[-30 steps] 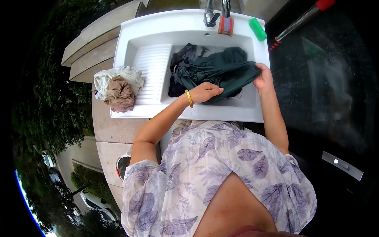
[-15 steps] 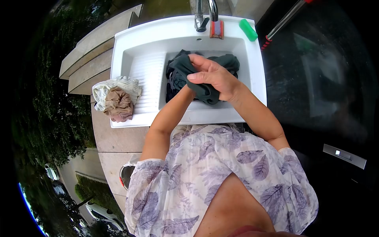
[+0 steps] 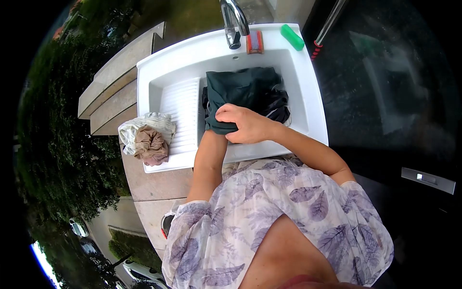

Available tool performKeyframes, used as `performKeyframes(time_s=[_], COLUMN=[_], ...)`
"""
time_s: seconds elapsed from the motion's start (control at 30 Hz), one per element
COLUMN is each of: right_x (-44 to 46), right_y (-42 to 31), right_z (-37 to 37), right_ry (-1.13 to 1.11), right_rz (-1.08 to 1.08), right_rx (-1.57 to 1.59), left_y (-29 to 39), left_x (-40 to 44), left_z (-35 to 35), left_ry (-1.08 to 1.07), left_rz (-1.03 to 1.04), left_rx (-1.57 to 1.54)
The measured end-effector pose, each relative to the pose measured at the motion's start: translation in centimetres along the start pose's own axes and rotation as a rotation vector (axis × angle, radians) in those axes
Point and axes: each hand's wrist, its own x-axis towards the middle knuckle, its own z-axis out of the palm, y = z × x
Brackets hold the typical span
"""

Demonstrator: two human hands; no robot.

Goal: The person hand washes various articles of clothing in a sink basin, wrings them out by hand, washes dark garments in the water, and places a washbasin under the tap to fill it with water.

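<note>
A dark green cloth (image 3: 240,84) is spread over black clothes (image 3: 276,106) in the basin of the white sink (image 3: 308,91). My right hand (image 3: 245,125) grips the near left edge of the green cloth, thumb below and fingers curled over the fabric. My left forearm (image 3: 210,154) reaches up to that same edge, and the cloth covers the left hand, so its fingers are hidden.
A bundle of white and tan clothes (image 3: 150,144) lies on the sink's left edge, beside the ribbed washboard (image 3: 180,111). Behind the basin are a chrome faucet (image 3: 235,24), a red-edged sponge (image 3: 255,42) and a green bar (image 3: 292,37).
My right hand has come from the cloth's right end across to its near left edge. The left hand has gone under the cloth, which now lies spread wider. The view has shifted.
</note>
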Motion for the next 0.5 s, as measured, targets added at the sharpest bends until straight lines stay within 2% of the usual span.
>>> performKeyframes(time_s=[0.07,0.13,0.2,0.23,0.27,0.3,0.33,0.37,0.43,0.5], right_x=[-0.8,-1.1,-1.6,-1.9,-2.0,-1.9,-1.8,-2.0,-1.9,-1.7], right_y=[0.9,4.7,8.4,9.3,10.4,10.2,10.0,10.6,10.4,10.0], right_z=[-1.7,-2.1,-1.4,-0.8,-0.4,-0.3,-0.3,0.4,0.6,0.5], right_ry=[0.082,0.279,0.286,0.296,0.244,0.191,0.134,0.281,0.399,0.449], right_rz=[0.372,0.535,0.587,0.464,0.511,0.559,0.606,0.533,0.505,0.46], right_rx=[-0.296,-0.459,-0.565,-0.539,-0.573,-0.609,-0.645,-0.645,-0.353,-0.029], left_y=[0.4,0.9,1.4,0.7,-0.2,-1.6,-3.1,-4.6,-7.1,-8.5], left_x=[1.3,1.3,0.4,0.2,0.0,0.2,0.3,0.3,0.0,-0.2], left_z=[0.7,1.4,2.5,2.6,2.9,3.2,3.1,2.9,2.4,2.2], left_ry=[0.011,0.06,0.191,0.248,0.301,0.307,0.277,0.247,0.183,0.164], left_rz=[0.035,0.085,0.2,0.282,0.362,0.206,0.291,0.373,0.536,0.161], left_rx=[0.011,0.032,0.127,0.405,0.682,0.594,0.644,0.693,0.79,0.52])
